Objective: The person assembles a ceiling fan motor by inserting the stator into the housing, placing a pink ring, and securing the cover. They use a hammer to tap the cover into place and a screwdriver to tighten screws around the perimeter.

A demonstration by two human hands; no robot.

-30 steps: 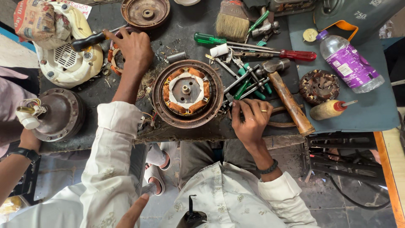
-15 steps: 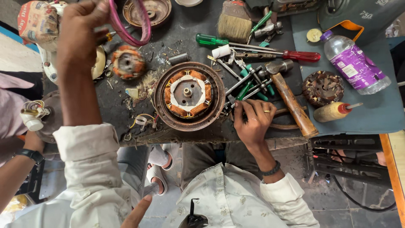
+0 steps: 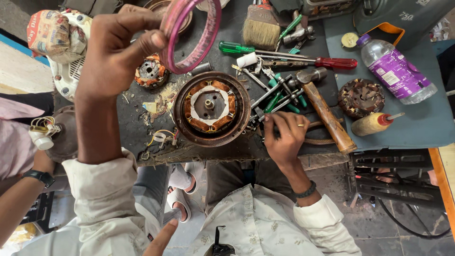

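Observation:
My left hand [image 3: 118, 45] is raised above the bench and grips a pink ring-shaped coil [image 3: 192, 35] between thumb and fingers. Below it a round motor stator with copper windings [image 3: 211, 108] lies on the dark workbench [image 3: 132, 137]. A smaller wound rotor [image 3: 150, 71] sits to its left. My right hand [image 3: 284, 137] rests on the bench's front edge beside the stator, its fingers bent over a pile of green-handled tools [image 3: 279, 97]. Whether it grips one of them is hidden.
A wooden-handled hammer [image 3: 327, 111], red and green screwdrivers [image 3: 332, 61], a brush [image 3: 260, 23], a plastic bottle [image 3: 395, 71], a second rotor [image 3: 360, 97] and a small glue bottle [image 3: 374, 123] lie to the right. A fan housing [image 3: 64, 80] stands at left. Another person's arm [image 3: 23, 199] is at lower left.
My left hand rose from the bench's far side with the pink coil and has come closer to the camera. The right hand stayed by the tools.

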